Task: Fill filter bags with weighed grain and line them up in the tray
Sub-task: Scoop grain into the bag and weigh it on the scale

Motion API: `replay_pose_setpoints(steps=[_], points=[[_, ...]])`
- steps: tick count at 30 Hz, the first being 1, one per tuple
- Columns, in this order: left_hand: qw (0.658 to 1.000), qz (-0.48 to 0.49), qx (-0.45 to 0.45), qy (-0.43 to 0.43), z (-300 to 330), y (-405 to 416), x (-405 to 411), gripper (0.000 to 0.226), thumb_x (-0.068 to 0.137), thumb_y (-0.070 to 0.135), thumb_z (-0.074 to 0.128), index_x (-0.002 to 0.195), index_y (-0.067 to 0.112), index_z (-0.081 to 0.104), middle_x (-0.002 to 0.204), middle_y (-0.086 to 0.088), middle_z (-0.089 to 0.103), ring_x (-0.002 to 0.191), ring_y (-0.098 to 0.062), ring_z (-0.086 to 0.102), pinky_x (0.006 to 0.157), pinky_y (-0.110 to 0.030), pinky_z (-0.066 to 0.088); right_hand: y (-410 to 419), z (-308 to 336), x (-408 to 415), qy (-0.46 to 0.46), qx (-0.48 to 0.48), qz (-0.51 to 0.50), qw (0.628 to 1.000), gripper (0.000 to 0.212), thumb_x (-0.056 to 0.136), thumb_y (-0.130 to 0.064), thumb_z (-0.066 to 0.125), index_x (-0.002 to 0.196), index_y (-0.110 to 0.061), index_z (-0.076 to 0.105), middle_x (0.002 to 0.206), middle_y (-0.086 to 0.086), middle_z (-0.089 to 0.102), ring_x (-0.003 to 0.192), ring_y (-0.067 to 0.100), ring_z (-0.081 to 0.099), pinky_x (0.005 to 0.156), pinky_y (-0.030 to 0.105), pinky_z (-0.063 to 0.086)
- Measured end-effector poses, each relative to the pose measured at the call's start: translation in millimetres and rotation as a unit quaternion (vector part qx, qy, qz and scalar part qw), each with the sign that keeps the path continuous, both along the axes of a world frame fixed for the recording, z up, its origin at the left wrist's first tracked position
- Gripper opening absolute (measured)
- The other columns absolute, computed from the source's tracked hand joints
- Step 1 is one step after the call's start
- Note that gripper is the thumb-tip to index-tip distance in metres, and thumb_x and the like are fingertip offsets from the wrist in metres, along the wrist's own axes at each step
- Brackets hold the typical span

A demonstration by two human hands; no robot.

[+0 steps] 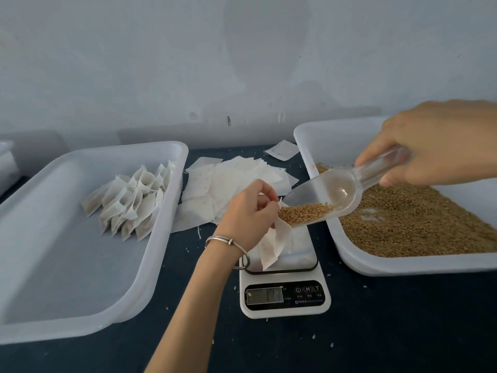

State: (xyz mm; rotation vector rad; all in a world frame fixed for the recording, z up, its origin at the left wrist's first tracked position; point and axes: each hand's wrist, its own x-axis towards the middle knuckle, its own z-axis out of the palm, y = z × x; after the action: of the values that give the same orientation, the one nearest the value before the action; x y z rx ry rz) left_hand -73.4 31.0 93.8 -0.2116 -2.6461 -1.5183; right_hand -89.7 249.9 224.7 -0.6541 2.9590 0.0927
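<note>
Head view. The scale (285, 289) display is blurred and its reading cannot be made out; the platform is partly covered by the filter bag (274, 243) and by the left hand (246, 214). The right forearm is cut off at the frame's right edge, as is the far corner of the grain tray (349, 254), and the mouth of the bag is hidden behind the scoop's lip. The left hand's fingers are curled, pinching the bag's upper edge so that the bag hangs tilted above the platform; whether its lower corner touches the platform cannot be told. A metal bangle (226, 242) circles the left wrist, and the forearm rises from the bottom edge. The right hand (441, 141) grips the handle of the clear scoop (322, 200), fingers wrapped over it and thumb beneath, tilting the bowl down and to the left; grain (305, 212) lies at its lip, against the bag's top. Filled bags (131, 200) stand in rows in the left tray (80, 327). Empty bags (231, 179) lie heaped between the 2 trays, behind the scale.
</note>
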Motion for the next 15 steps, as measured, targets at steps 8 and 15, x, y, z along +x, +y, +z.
replay_pose_setpoints(steps=[8, 15], points=[[1.000, 0.005, 0.000, 0.002, 0.5, 1.1, -0.1, 0.012, 0.088, 0.001, 0.044, 0.086, 0.010, 0.052, 0.048, 0.008, 0.054, 0.037, 0.002, 0.046, 0.042, -0.006, 0.032, 7.8, -5.4, -2.7, -0.008, -0.027, -0.001, 1.000, 0.031, 0.075, -0.042, 0.072, 0.097, -0.059, 0.060, 0.085, -0.023, 0.053, 0.089, 0.011, 0.054, 0.078, 0.033, 0.047], [1.000, 0.008, -0.004, 0.013, -0.3, 3.8, -1.4, 0.012, 0.086, 0.001, 0.045, 0.083, 0.010, 0.053, 0.046, 0.008, 0.051, 0.039, 0.000, 0.047, 0.042, -0.006, 0.031, 10.5, -1.5, 2.3, 0.006, -0.034, -0.014, 0.999, 0.036, 0.074, -0.044, 0.072, 0.070, -0.065, 0.044, 0.088, -0.024, 0.054, 0.091, 0.011, 0.054, 0.081, 0.035, 0.048]])
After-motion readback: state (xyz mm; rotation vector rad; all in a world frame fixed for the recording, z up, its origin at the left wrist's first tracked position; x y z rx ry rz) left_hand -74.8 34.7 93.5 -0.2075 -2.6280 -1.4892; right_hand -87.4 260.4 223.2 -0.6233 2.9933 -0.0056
